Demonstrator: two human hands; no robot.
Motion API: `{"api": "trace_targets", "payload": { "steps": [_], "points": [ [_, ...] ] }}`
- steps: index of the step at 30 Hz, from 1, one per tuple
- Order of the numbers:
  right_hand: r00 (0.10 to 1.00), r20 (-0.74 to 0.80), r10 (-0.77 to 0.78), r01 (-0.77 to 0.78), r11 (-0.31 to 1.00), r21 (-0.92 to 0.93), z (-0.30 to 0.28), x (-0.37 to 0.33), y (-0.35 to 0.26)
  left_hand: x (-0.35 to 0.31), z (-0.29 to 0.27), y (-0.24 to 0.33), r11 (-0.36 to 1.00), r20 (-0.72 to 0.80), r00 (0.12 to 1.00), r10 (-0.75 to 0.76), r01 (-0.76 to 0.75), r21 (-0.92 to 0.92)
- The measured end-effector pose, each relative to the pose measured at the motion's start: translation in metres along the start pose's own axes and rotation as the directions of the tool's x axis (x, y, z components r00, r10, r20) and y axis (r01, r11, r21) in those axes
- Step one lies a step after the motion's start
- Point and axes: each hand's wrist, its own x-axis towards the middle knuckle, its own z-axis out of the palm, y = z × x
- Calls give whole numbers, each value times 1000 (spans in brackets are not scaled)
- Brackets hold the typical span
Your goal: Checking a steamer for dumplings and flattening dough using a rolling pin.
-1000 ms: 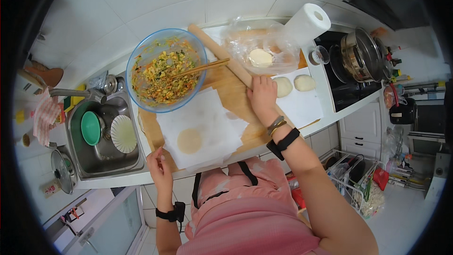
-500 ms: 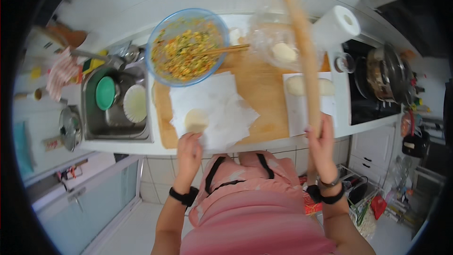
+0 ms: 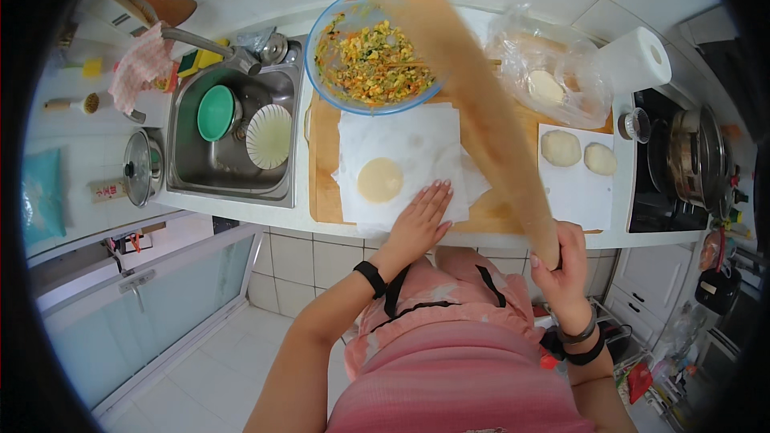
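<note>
The work seems to be at the point of handling the pin around a rolled round, and it calls for a calm left side and a controlled right one. The left hand (image 3: pixel 423 212) lies flat and open, fingers nearly together, gripping nothing, on the white paper (image 3: pixel 401 128) close to the front edge of the wooden board (image 3: pixel 325 152). The dough round (image 3: pixel 379 180) sits flat on that paper, toward the board's front left corner and just left of the fingertips. The right hand (image 3: pixel 565 269) is closed around the near end of the rolling pin (image 3: pixel 473 104), just beyond the front edge of the tabletop (image 3: pixel 623 176); the pin slants up and leftward, blurred, with its far end overlapping the rear right rim of the glass bowl (image 3: pixel 311 56) in this view. Held by one end only, the pin will probably feel tip-heavy, so a firm wrist and a slow swing should serve best, with that far end well clear of the bowl. Light, even pressure from the left palm should hold the paper without creasing it, provided the fingertips avoid denting the thin edge of the dough. If the pin is lowered, bringing it down level, with a hand at each end, should spread the pressure evenly. The two dough pieces (image 3: pixel 560 148) near the board's right edge deserve the same clearance.
</note>
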Motion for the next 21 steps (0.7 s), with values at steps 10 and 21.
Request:
{"api": "trace_targets", "payload": {
  "steps": [10,21],
  "points": [
    [990,14,-139,139,971,-192,17,35,-30,-43,-30,-35,989,-127,991,49,-66,-135],
    [990,58,-132,139,978,-158,87,59,-72,-93,-62,-106,994,-48,994,103,-101,35]
  ]
}}
